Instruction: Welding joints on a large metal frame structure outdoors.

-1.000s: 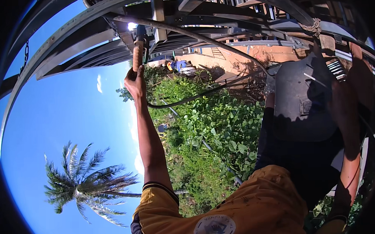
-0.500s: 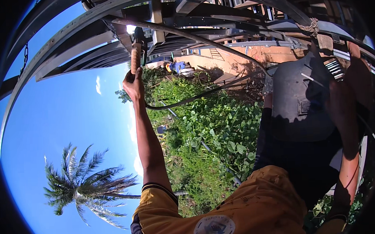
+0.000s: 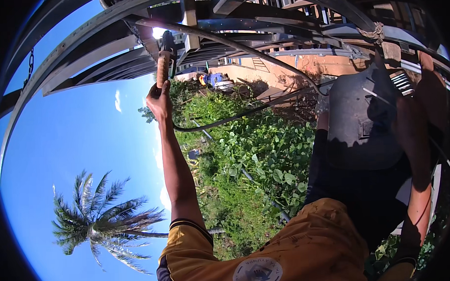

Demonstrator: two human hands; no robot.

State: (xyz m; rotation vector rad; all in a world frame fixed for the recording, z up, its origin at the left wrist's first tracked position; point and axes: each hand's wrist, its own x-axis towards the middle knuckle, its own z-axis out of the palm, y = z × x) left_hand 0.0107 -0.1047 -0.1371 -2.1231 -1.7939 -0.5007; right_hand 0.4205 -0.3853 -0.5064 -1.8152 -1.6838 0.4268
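My left hand (image 3: 159, 102) is stretched out at the upper left, its fingers wrapped round the brown handle of a welding electrode holder (image 3: 163, 68). The holder's dark jaw end touches or nearly touches the metal frame (image 3: 125, 47), beside a bright white glare. My right hand (image 3: 410, 126) is at the right in deep shadow, closed on a thin pale welding rod (image 3: 378, 97) that sticks out on both sides of it. Beside this hand a dark welding shield (image 3: 348, 111) with a small rectangular window rests over my legs. The right fingers are hard to see.
A thick black cable (image 3: 231, 44) crosses under the metal bars, and another stretch (image 3: 224, 121) hangs from near the holder. A rope knot (image 3: 372, 33) ties the bars at the upper right. Green plants (image 3: 255, 159), a palm tree (image 3: 96, 226) and a chain (image 3: 30, 68) are around.
The glare by the holder's tip has grown brighter, with a purple tint. My left hand and the holder have shifted very slightly; my right hand stays almost where it was.
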